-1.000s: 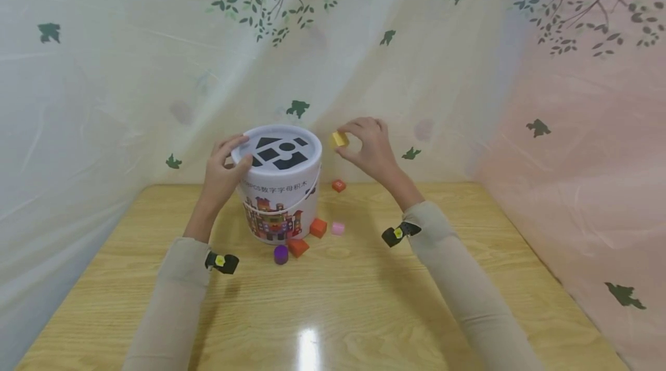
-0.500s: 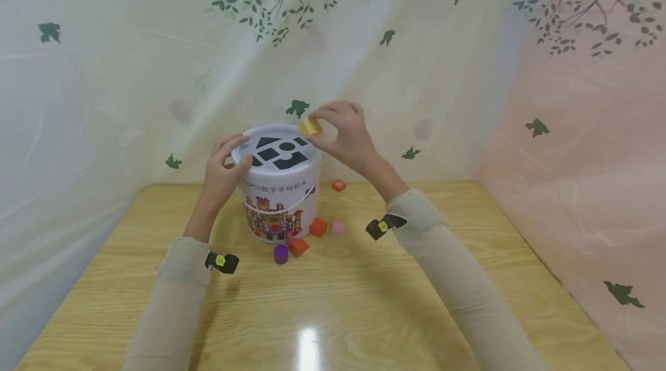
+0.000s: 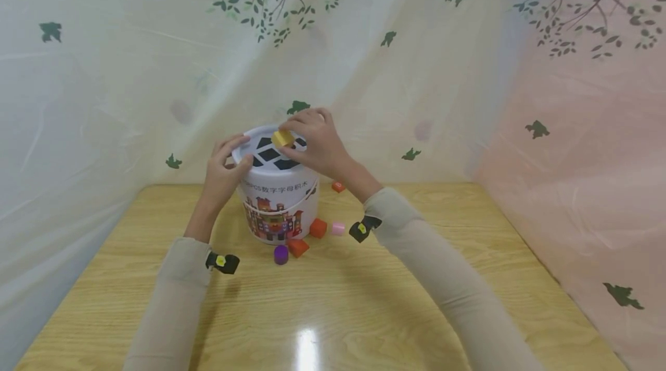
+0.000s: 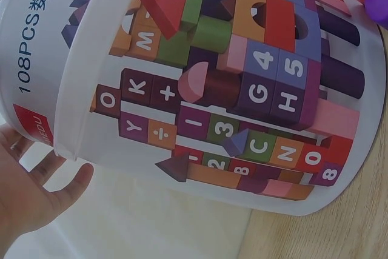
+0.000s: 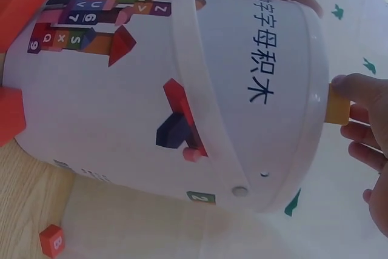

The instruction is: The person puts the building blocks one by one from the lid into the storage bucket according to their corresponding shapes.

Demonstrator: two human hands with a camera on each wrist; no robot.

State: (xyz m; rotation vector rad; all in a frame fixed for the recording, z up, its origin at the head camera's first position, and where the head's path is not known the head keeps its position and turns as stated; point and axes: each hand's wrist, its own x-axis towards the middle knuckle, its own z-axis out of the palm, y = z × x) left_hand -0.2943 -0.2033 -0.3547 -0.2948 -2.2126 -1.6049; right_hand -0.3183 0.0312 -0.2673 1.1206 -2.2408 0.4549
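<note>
A white bucket (image 3: 281, 186) with a printed block picture stands upright on the table. Its lid (image 3: 244, 154) has several dark shaped holes. My left hand (image 3: 221, 171) rests at the left edge of the lid, fingers spread; in the left wrist view the hand (image 4: 36, 192) lies beside the rim. Between thumb and fingers my right hand (image 3: 317, 143) pinches a small yellow block (image 3: 282, 139) over the lid. The right wrist view has this yellow block (image 5: 338, 104) at the lid's edge, where contact with the lid cannot be told. The right hand covers part of the holes.
Near the bucket's base lie a purple cylinder (image 3: 281, 255), an orange-red wedge-like block (image 3: 298, 248), another orange-red block (image 3: 318, 227) and a pink cylinder (image 3: 338, 229). A small red block (image 3: 338, 186) sits farther back on the wooden table (image 3: 250, 313). A patterned curtain (image 3: 442, 82) hangs behind.
My right hand has carried the yellow block leftward from beside the bucket to above its lid, lowering it slightly in the last half second. The left hand stays in place.
</note>
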